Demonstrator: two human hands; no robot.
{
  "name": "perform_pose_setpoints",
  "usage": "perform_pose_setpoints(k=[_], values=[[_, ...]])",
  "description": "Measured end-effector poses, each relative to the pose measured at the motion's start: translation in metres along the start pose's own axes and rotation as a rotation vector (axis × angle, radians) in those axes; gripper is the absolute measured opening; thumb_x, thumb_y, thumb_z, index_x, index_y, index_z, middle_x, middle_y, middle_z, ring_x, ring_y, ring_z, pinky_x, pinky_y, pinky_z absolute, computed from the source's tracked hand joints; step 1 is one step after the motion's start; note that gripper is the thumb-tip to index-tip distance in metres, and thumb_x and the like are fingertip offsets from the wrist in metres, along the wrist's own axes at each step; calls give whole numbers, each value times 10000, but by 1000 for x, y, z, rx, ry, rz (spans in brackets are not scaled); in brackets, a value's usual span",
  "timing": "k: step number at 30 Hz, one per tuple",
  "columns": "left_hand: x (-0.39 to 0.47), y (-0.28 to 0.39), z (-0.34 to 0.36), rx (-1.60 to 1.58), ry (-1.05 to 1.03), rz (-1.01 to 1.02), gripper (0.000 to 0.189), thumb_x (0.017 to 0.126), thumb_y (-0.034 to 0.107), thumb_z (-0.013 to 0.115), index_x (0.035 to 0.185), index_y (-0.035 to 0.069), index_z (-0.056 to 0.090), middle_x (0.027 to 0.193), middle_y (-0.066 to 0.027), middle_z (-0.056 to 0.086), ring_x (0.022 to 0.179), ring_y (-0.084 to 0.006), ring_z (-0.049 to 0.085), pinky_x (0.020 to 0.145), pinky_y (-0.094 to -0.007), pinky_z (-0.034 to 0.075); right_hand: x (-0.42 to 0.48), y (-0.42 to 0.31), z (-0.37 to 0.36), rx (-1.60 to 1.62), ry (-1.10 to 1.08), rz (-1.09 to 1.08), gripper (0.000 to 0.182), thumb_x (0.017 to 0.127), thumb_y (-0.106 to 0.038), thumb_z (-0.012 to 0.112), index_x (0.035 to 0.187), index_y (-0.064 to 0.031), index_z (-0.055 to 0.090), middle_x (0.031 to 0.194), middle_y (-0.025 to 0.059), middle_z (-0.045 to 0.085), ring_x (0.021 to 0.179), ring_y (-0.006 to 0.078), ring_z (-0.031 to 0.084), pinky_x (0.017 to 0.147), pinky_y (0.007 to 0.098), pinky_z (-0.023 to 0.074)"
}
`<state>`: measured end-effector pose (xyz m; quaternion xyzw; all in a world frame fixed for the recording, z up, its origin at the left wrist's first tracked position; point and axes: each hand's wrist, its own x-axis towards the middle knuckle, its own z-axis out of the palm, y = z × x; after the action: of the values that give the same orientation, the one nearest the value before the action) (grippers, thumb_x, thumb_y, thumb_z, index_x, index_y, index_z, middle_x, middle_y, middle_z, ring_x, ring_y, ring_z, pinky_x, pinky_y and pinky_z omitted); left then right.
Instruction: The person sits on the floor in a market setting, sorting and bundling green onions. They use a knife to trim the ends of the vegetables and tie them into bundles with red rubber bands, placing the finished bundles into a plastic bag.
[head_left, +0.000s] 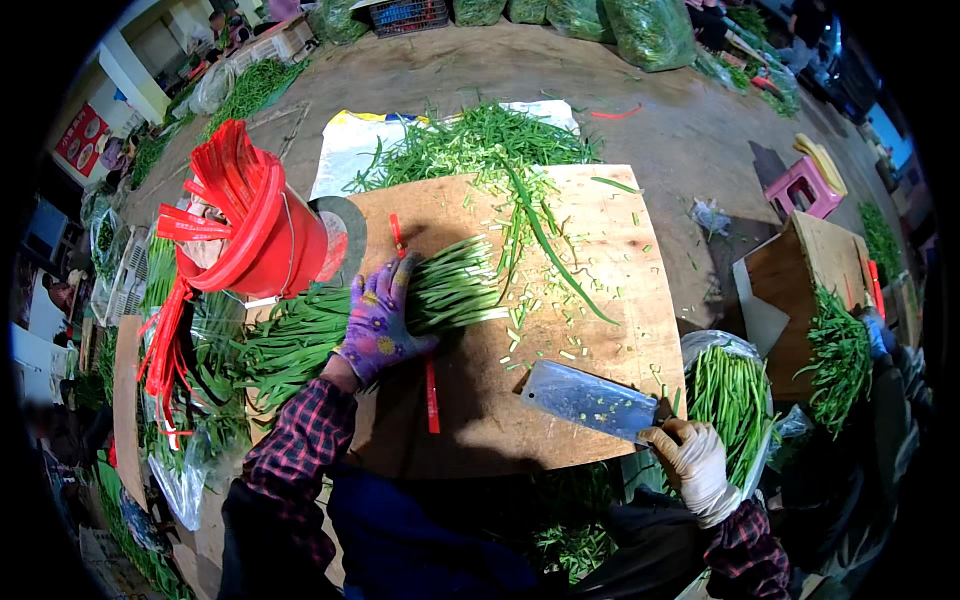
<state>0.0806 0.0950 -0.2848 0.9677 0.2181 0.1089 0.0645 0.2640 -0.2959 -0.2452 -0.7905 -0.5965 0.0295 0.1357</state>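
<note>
My left hand (382, 319), in a purple flowered glove, is curled over a bunch of leafy greens (454, 285) that look like garlic chives. Its pale cut stems point right across the wooden board (465, 442), while the leaves (296, 337) spread left. A red tie strip (431, 394) passes beneath the bunch, showing on both sides of it. At the board's front right corner, my right hand (688, 461) in a cream glove grips the handle end of a cleaver (589, 397). The blade is flat on the board with green bits on it. My fingers mostly hide the handle.
A red bucket (296, 232) of red strips (225, 172) stands at the board's left. Trimmings (480, 139) cover a white sheet (337, 154) beyond the far edge. Bagged stems (724, 405) sit at right, near another person's gloved hand (876, 334) and a pink stool (806, 187).
</note>
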Motion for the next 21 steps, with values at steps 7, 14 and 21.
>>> perform_pose_setpoints(k=[7, 14, 21], values=[[-7, 1, 20, -59, 188, -55, 955, 582, 305, 730, 1362, 31, 252, 1181, -162, 465, 1063, -348, 446, 929, -438, 322, 41, 27, 22, 69, 36, -36, 295, 695, -70, 667, 973, -149, 610, 842, 76, 564, 725, 273, 537, 630, 372, 438], [-9, 4, 25, -69, 243, -69, 894, 608, 252, 729, 1338, -2, 279, 1225, -180, 454, 1060, -355, 458, 920, -439, 338, 71, 43, 26, -12, 99, -104, 354, 663, -65, 647, 993, -191, 617, 869, 50, 552, 829, 260, 538, 711, 367, 433], [-11, 3, 28, -96, 286, -65, 866, 614, 238, 726, 1324, -9, 296, 1181, -178, 479, 1025, -359, 476, 893, -440, 359, 178, 90, 25, 1, 156, -68, 308, 750, -143, 603, 1056, -185, 600, 897, 94, 591, 853, 287, 566, 719, 377, 454]])
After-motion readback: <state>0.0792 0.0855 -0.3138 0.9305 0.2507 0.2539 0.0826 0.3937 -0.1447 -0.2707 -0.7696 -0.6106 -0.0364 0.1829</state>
